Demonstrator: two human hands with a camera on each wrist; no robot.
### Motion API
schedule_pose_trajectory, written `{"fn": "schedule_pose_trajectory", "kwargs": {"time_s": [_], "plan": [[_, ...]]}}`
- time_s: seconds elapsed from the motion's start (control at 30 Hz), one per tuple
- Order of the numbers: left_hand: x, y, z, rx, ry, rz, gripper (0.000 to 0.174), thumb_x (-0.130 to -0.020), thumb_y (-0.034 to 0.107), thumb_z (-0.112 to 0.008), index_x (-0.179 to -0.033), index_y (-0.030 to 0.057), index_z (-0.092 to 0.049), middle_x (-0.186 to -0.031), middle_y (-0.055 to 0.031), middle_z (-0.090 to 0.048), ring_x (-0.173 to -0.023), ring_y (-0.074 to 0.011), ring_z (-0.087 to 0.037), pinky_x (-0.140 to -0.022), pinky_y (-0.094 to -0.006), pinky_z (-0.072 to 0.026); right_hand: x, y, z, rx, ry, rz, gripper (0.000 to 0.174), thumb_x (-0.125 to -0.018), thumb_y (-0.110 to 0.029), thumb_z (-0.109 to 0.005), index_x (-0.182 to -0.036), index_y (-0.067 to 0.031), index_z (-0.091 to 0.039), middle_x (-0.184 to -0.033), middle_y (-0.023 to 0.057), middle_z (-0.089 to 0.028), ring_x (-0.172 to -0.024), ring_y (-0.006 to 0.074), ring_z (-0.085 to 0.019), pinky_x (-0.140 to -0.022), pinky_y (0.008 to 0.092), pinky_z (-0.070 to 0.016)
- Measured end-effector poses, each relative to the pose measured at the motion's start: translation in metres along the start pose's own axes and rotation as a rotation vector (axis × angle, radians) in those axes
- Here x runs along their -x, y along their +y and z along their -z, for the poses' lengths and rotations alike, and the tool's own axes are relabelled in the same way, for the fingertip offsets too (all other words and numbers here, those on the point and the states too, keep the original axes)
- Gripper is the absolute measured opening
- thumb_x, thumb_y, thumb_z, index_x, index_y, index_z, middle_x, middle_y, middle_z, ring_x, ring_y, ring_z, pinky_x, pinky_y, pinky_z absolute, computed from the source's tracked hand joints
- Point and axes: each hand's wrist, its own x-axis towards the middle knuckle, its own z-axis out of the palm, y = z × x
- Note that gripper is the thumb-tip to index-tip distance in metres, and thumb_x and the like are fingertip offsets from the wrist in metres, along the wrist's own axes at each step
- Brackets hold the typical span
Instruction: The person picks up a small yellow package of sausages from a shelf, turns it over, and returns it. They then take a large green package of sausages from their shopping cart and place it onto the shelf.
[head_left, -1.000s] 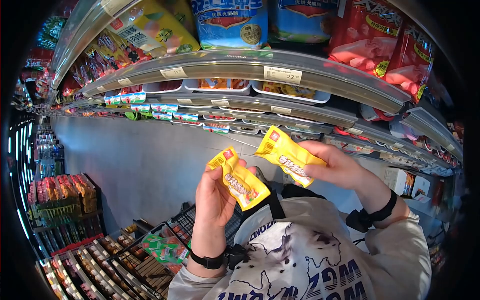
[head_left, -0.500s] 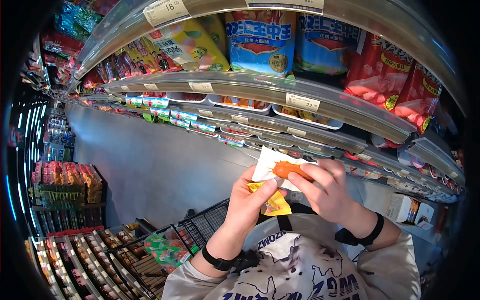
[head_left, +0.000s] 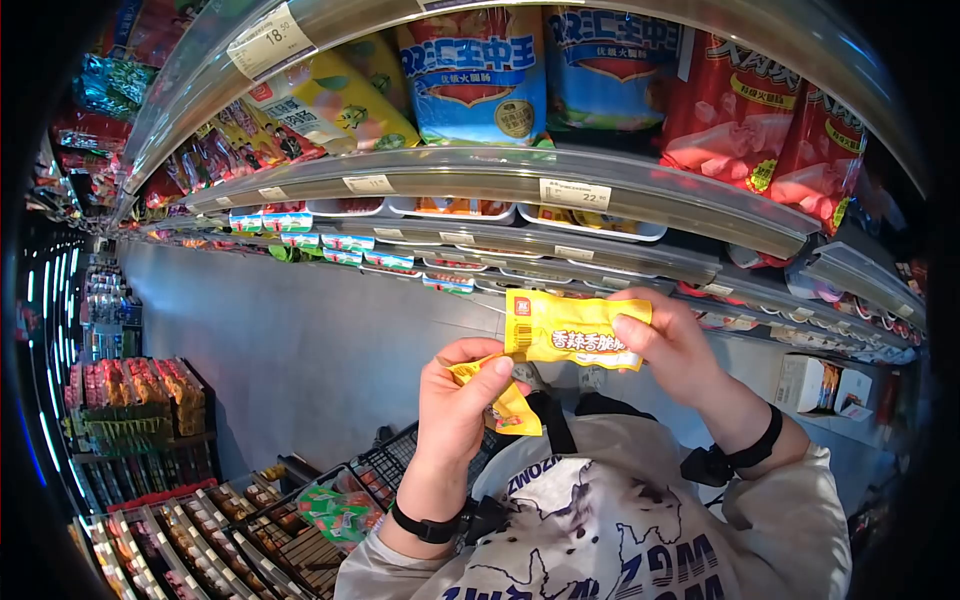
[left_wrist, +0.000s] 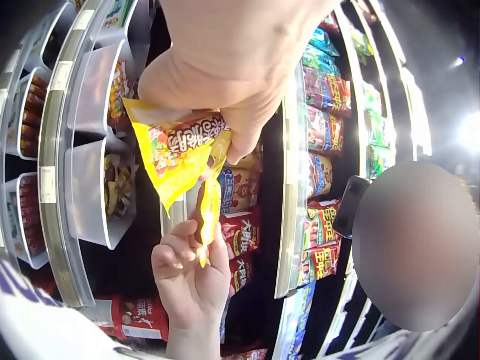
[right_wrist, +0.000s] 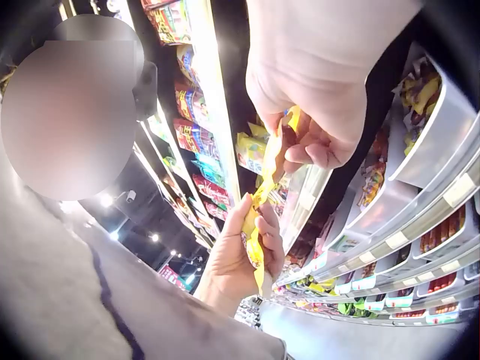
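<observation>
Head view: one left hand [head_left: 456, 398], thumb and fingers pinching a yellow packet [head_left: 515, 412]; one right hand [head_left: 683, 352] gripping a second packet [head_left: 550, 322]; near ends overlapping as I look, between shelves [head_left: 450, 165] and shirt [head_left: 600, 500]. Left wrist view: left hand uppermost with its packet, right hand below. Right wrist view: right hand uppermost, both packets edge-on, bins [right_wrist: 381, 206] alongside.

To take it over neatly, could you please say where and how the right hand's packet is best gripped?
By the logo end of the packet, perhaps, pinched front to back from the shelf side: there its front lies flat and uncovered, while the right hand holds the other end and the left hand is close below.
</observation>
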Motion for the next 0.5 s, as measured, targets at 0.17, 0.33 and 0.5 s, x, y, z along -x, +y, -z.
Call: {"fn": "schedule_pose_trajectory", "kwargs": {"time_s": [0.17,0.33,0.5], "plan": [[0.0040,0.0044,-0.0033,-0.035,0.017,0.038,0.013,-0.081,0.003,-0.066,-0.093,-0.0005,-0.060,-0.081,-0.0144,-0.067,-0.060,-0.0209,-0.066,-0.055,-0.0313,-0.0561,-0.0019,0.0149,0.0011,-0.229,0.029,0.035,0.032,-0.092,-0.021,-0.055,-0.114,0.0030,-0.055,-0.101,0.0059,-0.062,-0.090,0.0089,-0.057,-0.080,0.0257,-0.0469],[0.0052,0.0060,-0.0043,-0.032,-0.009,0.070,0.011,-0.080,-0.001,-0.065,-0.090,0.0000,-0.060,-0.079,-0.0134,-0.067,-0.057,-0.0208,-0.066,-0.050,-0.0301,-0.0551,-0.0025,0.0138,0.0018,-0.345,0.002,-0.002,0.036,-0.091,-0.022,-0.056,-0.116,0.0036,-0.054,-0.104,0.0079,-0.062,-0.094,0.0108,-0.058,-0.084,0.0271,-0.0460],[0.0045,0.0069,-0.0015,0.013,0.004,0.073,0.011,-0.080,-0.001,-0.066,-0.090,0.0001,-0.061,-0.078,-0.0113,-0.067,-0.058,-0.0191,-0.066,-0.050,-0.0282,-0.0542,-0.0049,0.0083,-0.0013,-0.373,-0.029,-0.037,0.037,-0.092,-0.024,-0.056,-0.117,0.0025,-0.053,-0.107,0.0079,-0.061,-0.097,0.0111,-0.057,-0.086,0.0278,-0.0451]]}}
